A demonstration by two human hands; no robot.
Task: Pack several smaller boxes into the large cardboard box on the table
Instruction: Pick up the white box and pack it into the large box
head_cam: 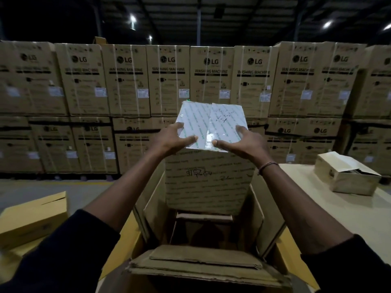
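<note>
At the far left, a closed yellow-brown carton [31, 218] lies on its side with a seam showing across its top. Next to it my left sleeve runs up to my left hand [172, 139], whose fingers curl over the near left edge of a taped box [211, 149], thumb laid across its shiny top. That box is wrapped in printed tape, with handwriting on the top and on the front face, and it stands tall with its lower end down inside the large cardboard box [203, 240], against the far wall, while its upper part rises well above the rim. The large box sits open on the bench [306, 208] right in front of me, its flaps standing up on both sides and a worn, layered flap folded toward me at the near edge; the inside is dark and I cannot tell what lies at the bottom. My right hand [241, 143] grasps the box's near right corner, thumb on top, a thin band at the wrist. Farther right, a small open carton [347, 173] rests on the bench. Behind everything stands a wall of stacked washing machine cartons [127, 81].
</note>
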